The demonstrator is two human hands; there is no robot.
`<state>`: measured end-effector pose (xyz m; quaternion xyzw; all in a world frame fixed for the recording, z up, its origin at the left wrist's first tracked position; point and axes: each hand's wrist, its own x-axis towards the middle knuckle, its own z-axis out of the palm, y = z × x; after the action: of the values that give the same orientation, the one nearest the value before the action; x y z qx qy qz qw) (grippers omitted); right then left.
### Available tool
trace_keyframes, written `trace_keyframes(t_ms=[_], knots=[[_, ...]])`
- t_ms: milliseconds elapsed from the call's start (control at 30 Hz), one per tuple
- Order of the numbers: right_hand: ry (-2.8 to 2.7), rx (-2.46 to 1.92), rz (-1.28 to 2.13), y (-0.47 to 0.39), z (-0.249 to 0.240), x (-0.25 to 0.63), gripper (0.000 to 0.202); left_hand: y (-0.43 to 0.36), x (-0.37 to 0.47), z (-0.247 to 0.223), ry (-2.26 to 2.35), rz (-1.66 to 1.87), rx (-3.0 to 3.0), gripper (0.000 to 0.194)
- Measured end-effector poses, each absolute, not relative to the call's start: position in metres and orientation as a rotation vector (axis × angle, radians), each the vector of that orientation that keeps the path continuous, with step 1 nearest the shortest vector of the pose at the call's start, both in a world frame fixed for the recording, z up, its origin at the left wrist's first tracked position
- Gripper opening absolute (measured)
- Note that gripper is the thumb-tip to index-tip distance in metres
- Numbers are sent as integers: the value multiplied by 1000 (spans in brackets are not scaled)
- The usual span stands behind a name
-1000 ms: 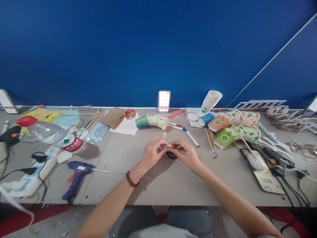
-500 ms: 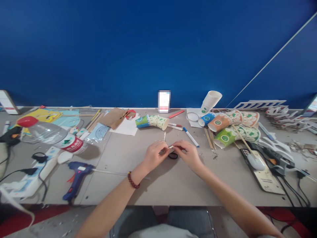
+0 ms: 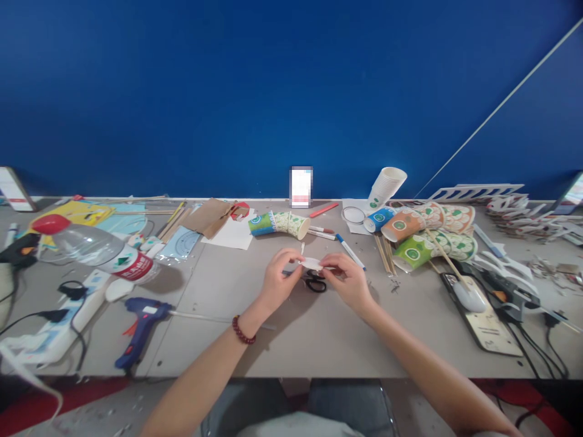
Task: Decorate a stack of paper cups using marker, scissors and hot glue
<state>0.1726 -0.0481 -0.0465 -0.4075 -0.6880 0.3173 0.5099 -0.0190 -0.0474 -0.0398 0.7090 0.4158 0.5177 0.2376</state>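
- White paper disc (image 3: pixel 312 263)
- Black scissor handles (image 3: pixel 316 284)
- Dark red beaded bracelet (image 3: pixel 243 331)
- Blue glue gun (image 3: pixel 142 328), orange-red trigger (image 3: pixel 130 328)
- Grey counter (image 3: pixel 204 349)
- Plain deep-blue partition (image 3: pixel 228 91)
- Yellow-green marker-free paper cup (image 3: pixel 298 225), green leaf pattern

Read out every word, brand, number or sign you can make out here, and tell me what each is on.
Nothing reads clearly enough to quote.
Bottle: pale characters on red label, blurred.
Middle phone: screen pixelated.
Paper cups: round emblems, too small.
Board under the mouse: dark marks, unclear.
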Motion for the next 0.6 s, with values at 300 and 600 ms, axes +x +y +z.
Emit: trace_keyframes(t_ms=[300, 600], knots=[[-1690, -1022, 808, -49, -51, 171, 7, -50, -16, -36, 1063, 1372, 1898, 5], [-1628, -1026, 1072, -56, -51, 165, 22, -49, -8, -40, 967, 1161, 1085, 36]])
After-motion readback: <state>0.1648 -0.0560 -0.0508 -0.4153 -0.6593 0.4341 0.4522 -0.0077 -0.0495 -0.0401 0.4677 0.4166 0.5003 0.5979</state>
